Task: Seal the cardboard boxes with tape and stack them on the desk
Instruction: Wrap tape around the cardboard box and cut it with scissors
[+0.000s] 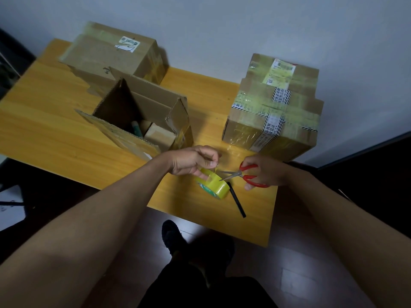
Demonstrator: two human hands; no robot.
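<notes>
Head view: at ten o'clock on the desk (55, 121) sits a closed box (111, 54), its seams already taped, though it stands alone and unstacked. Just nearer, toward nine o'clock, the open box (142, 116) has its flaps up and small items inside; judging by that, this one is left to seal and stack. Near centre, the left hand (193, 162) reaches in with the forearm angled up from seven o'clock, thumb and forefinger pinching the free end of clear tape pulled up off the tape roll (212, 184), which rests on the desk beside a black pen (236, 200). At three o'clock of the roll, the right hand (264, 172) grips the red scissors (246, 174), fingers curled through the loops, blades parted at the tape strip. At two o'clock, a stack of taped boxes (275, 107) looks finished.
</notes>
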